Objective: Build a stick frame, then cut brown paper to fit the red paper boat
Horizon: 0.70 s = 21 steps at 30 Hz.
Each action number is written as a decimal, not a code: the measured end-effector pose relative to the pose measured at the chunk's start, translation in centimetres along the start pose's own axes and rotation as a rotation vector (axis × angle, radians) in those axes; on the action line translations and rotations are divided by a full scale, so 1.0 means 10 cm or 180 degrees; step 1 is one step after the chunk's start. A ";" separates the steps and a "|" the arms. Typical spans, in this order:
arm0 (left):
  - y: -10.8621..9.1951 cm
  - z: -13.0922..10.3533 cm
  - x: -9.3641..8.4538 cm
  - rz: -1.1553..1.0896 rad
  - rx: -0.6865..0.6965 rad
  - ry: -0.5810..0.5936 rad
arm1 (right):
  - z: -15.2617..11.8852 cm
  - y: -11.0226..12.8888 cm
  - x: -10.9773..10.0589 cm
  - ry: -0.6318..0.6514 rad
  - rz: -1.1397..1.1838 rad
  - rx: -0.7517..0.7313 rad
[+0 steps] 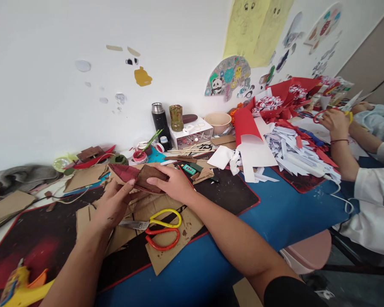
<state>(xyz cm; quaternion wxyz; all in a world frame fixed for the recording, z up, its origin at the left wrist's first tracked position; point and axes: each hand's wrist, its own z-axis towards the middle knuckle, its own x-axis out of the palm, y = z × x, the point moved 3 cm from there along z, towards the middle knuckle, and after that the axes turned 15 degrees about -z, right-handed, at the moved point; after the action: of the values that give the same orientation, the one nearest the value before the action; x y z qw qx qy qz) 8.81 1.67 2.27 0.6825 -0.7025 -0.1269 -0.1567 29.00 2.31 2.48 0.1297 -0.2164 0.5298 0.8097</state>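
Both my hands hold one dark red and brown boat-shaped piece [126, 172] above the cardboard on the table. My left hand [115, 200] grips its left part from below, thumb on the near edge. The fingers of my right hand [173, 183] close on the brown right part. Just below the hands, scissors [163, 229] with one yellow and one red handle lie on cardboard [182, 232]. A yellow glue gun [27, 288] lies at the lower left.
Along the wall stand a black thermos [159, 121], a patterned cup [176, 118] and a beige bowl [217, 122]. Paper strips [291, 147] are heaped at the right. Another person's hand [336, 123] holds scissors there. A pink stool [310, 251] stands below the table edge.
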 end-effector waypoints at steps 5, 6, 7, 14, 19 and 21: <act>0.01 0.01 -0.01 -0.0088 -0.0131 0.0034 | 0.00 0.03 -0.02 -0.0123 -0.0046 0.0037; 0.01 0.01 -0.01 -0.0100 -0.0121 0.0061 | 0.00 0.04 -0.02 -0.0127 0.0009 0.0011; 0.01 0.00 0.00 -0.0105 -0.0083 0.0083 | 0.00 0.05 -0.02 -0.0121 0.0067 -0.0026; -0.09 -0.05 0.05 0.0033 0.0595 -0.0051 | 0.02 0.07 -0.03 -0.0085 0.0485 -0.0238; -0.17 -0.15 0.10 0.0355 0.0919 -0.0111 | 0.05 -0.02 -0.02 -0.0087 0.0865 -0.0022; -0.19 -0.19 0.11 0.0461 0.0913 -0.0128 | 0.07 -0.05 -0.04 -0.0080 0.0916 0.0044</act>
<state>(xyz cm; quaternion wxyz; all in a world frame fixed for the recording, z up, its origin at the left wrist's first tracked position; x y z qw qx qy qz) 8.99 -0.19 4.47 0.7827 -0.6081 -0.1107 -0.0732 29.43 3.15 2.49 0.0204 -0.1272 0.5593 0.8189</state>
